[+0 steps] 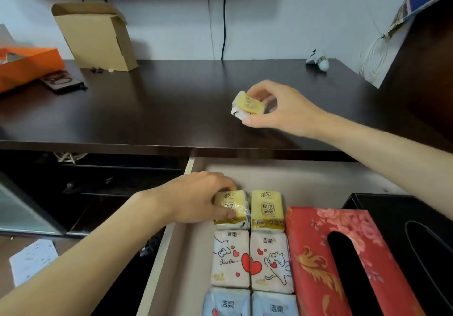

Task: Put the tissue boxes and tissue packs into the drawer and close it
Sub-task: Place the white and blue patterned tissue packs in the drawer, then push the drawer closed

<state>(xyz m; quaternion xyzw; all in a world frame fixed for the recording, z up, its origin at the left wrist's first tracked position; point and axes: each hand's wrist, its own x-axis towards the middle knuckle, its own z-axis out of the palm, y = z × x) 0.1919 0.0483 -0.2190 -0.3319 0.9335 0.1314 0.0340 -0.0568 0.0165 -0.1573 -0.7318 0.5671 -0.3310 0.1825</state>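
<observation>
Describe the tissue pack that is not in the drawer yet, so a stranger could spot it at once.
Find the dark wooden tabletop above the open drawer. Over its right half, the right hand pinches a small yellow tissue pack between thumb and fingers. It is the only pack outside the drawer; the two matching yellow ones sit inside it, one under the left hand.

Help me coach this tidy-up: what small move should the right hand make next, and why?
Probably carry the yellow tissue pack that the right hand pinches above the dark tabletop down into the open drawer. Bare floor shows behind the yellow pack under the left hand.
</observation>
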